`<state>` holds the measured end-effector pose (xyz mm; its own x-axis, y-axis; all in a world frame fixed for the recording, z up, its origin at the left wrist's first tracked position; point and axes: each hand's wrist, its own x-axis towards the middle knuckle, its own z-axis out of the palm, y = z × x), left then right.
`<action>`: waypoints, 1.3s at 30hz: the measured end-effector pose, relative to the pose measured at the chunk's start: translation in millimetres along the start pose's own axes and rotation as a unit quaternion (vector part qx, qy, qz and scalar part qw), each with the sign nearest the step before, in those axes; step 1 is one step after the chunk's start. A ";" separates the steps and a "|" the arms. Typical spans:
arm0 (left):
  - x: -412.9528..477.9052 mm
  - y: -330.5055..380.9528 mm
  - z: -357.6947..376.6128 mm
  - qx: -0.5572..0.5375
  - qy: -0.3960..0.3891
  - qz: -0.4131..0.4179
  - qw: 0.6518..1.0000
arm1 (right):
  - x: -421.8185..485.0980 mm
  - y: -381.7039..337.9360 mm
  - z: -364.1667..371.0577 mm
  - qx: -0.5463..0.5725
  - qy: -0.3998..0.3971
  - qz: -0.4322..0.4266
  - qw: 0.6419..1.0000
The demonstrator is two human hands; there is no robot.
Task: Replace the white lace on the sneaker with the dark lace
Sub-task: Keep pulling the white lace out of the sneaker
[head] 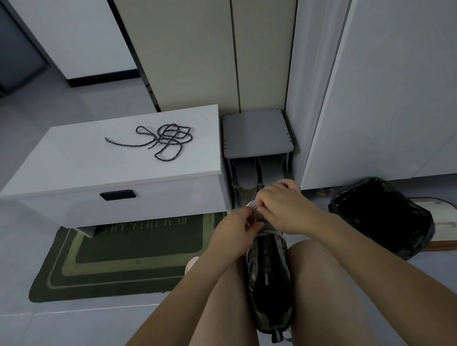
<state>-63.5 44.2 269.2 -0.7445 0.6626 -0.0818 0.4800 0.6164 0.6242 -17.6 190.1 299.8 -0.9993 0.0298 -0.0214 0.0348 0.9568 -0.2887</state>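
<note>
The left hand (236,230) and right hand (280,212) pinch the white lace (257,217) on the sneaker (268,277) between the knees (321,260); the dark lace (166,139) lies on the desk (74,161).

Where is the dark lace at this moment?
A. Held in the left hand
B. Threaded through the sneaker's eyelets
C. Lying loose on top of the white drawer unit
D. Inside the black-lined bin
C: the dark lace lies in a loose tangle on top of the white drawer unit, well apart from the left hand and the right hand, which are both at the front of the sneaker.
</note>
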 end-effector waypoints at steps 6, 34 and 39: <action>9.6 4.2 3.4 -0.038 0.025 -0.047 0.998 | -23.1 23.6 23.2 0.092 -0.029 0.105 0.990; 10.3 36.6 33.0 -0.028 0.004 -0.098 0.995 | -39.4 42.8 26.1 0.307 0.059 0.179 0.933; 24.8 47.1 -5.3 -0.348 0.030 -0.179 0.920 | -50.4 29.9 43.9 0.363 0.019 0.160 0.918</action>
<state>-61.8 87.4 300.7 -0.8317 0.4317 -0.3491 -0.1986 0.3558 0.9132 34.3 204.5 250.1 -0.9361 0.2988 -0.1857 0.3105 0.4539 -0.8352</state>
